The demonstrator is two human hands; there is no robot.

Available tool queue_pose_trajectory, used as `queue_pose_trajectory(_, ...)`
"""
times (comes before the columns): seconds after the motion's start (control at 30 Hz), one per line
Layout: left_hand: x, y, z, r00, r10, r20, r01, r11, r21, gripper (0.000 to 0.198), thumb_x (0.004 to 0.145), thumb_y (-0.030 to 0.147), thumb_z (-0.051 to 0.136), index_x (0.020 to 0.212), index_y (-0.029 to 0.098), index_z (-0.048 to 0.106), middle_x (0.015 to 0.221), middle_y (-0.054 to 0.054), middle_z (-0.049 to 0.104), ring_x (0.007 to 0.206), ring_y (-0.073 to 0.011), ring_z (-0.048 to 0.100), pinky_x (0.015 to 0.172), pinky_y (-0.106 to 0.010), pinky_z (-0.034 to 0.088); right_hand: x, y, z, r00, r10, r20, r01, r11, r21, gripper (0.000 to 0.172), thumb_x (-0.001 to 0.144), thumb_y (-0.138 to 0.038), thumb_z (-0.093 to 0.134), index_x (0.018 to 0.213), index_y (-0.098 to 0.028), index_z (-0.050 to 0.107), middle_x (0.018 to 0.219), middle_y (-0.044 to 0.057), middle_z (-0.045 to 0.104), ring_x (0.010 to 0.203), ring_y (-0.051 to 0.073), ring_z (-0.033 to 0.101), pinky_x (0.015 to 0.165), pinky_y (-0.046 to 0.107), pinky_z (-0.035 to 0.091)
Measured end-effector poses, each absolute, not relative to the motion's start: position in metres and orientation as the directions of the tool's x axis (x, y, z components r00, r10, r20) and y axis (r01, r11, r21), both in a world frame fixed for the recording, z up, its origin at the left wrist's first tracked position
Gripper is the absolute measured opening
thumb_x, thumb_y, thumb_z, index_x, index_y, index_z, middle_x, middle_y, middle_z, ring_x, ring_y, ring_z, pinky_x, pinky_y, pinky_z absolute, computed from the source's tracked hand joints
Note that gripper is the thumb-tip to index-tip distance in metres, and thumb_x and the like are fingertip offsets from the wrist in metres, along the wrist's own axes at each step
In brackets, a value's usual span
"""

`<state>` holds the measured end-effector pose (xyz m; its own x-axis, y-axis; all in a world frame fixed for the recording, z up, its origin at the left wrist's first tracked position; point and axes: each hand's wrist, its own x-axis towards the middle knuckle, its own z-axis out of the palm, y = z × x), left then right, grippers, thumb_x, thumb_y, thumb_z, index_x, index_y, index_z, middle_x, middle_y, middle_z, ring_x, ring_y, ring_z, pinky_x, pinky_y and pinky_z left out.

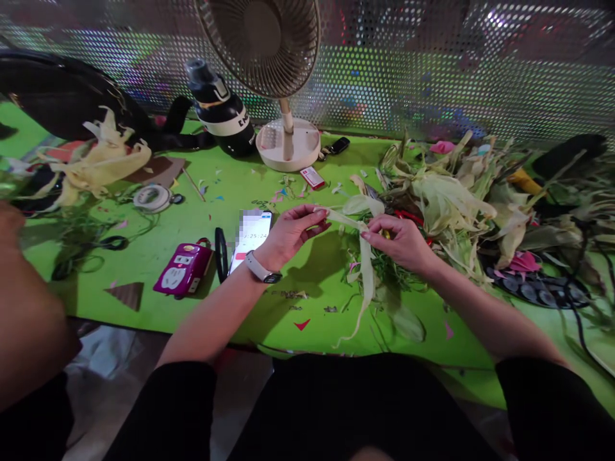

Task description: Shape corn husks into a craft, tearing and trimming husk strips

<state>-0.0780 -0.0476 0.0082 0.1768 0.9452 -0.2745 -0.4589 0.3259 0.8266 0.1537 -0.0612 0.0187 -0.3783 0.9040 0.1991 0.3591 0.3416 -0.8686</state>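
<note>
Both hands are up over the green tabletop, mid-frame. Left hand, watch on the wrist: fingers pinched shut on one end of a pale husk strip. Right hand: fingers closed on the same strip a bit further along, thumb and forefinger tips on it. The strip spans the short gap between the hands. Its long free end drops from the right-hand grip and trails onto the tabletop near the front edge. Loose green stems lie under the right hand. Husk pile sits just behind and right of that hand, spreading to the right edge. Phone lies flat just left of the left hand, screen lit, partly covered by the wrist. Purple power strip is further left, with a black loop between the two; can't tell what it is. Fan stands at the back, centre, with a dark bottle beside its base and a small red-and-white box just in front. A second husk bunch is far left, with a tape roll near it. Another person's arm is blurred at the left edge, well apart from both hands. Perforated metal screen runs along the back.
</note>
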Motion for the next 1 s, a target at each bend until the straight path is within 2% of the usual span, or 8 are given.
queue_pose_trajectory(0.07,-0.072,-0.051,0.007,0.16,0.935,-0.315,-0.577,0.348,0.739,0.013,0.07,0.012,0.079,0.077,0.015,0.069,0.081,0.0,0.073,0.076,-0.0105,0.07,0.084,-0.028,0.058,0.148,-0.067,0.015,-0.403,0.9,0.167,0.332,0.314,-0.89,0.02,0.084,-0.032,0.064,0.068,-0.019,0.063,0.075,0.002,0.065,0.074,0.016,0.059,0.074,0.032,0.046)
queue_pose_trajectory(0.17,-0.063,-0.058,0.008,0.18,0.914,-0.365,-0.629,0.392,0.672,0.007,0.076,0.011,0.073,0.079,0.015,0.068,0.079,-0.001,0.073,0.073,-0.0105,0.071,0.079,-0.024,0.058,0.142,-0.075,0.01,-0.446,0.886,0.126,0.308,0.284,-0.908,0.021,0.084,-0.031,0.063,0.068,-0.019,0.061,0.073,0.001,0.062,0.072,0.015,0.057,0.072,0.03,0.045)
queue_pose_trajectory(0.33,-0.06,-0.062,0.013,0.17,0.924,-0.342,-0.626,0.369,0.687,0.004,0.081,0.013,0.065,0.078,0.015,0.064,0.076,-0.002,0.073,0.072,-0.0131,0.071,0.077,-0.028,0.058,0.14,-0.08,0.011,-0.463,0.881,0.098,0.287,0.254,-0.924,0.021,0.084,-0.032,0.063,0.067,-0.019,0.061,0.073,0.001,0.061,0.07,0.014,0.056,0.07,0.03,0.044)
queue_pose_trajectory(0.43,-0.059,-0.063,0.015,0.166,0.919,-0.357,-0.644,0.375,0.666,0.006,0.083,0.015,0.06,0.077,0.015,0.063,0.075,-0.002,0.072,0.071,-0.0127,0.07,0.074,-0.026,0.058,0.138,-0.081,0.009,-0.436,0.892,0.116,0.289,0.261,-0.921,0.022,0.084,-0.032,0.063,0.067,-0.019,0.06,0.072,0.001,0.061,0.071,0.014,0.056,0.071,0.03,0.044)
queue_pose_trajectory(0.63,-0.052,-0.069,0.012,0.198,0.912,-0.359,-0.688,0.39,0.612,0.006,0.078,0.016,0.066,0.079,0.017,0.06,0.07,0.002,0.067,0.064,-0.0083,0.065,0.068,-0.02,0.054,0.129,-0.091,0.0,-0.471,0.874,0.116,0.314,0.289,-0.904,0.019,0.084,-0.03,0.063,0.069,-0.018,0.062,0.072,0.001,0.061,0.07,0.014,0.055,0.07,0.029,0.045)
queue_pose_trajectory(0.87,-0.052,-0.07,0.011,0.159,0.942,-0.297,-0.617,0.329,0.715,0.009,0.075,0.019,0.067,0.079,0.019,0.059,0.066,0.005,0.062,0.059,-0.0079,0.061,0.065,-0.022,0.052,0.128,-0.093,0.001,-0.519,0.844,0.131,0.36,0.355,-0.863,0.021,0.085,-0.028,0.061,0.067,-0.019,0.06,0.069,0.001,0.059,0.071,0.014,0.054,0.068,0.029,0.045)
queue_pose_trajectory(1.0,-0.048,-0.07,0.012,0.139,0.937,-0.321,-0.622,0.334,0.708,0.009,0.075,0.017,0.07,0.079,0.018,0.062,0.07,0.004,0.065,0.061,-0.0069,0.062,0.067,-0.021,0.053,0.127,-0.094,-0.003,-0.525,0.841,0.128,0.368,0.36,-0.857,0.02,0.086,-0.027,0.061,0.068,-0.019,0.061,0.071,0.002,0.061,0.071,0.015,0.055,0.069,0.03,0.046)
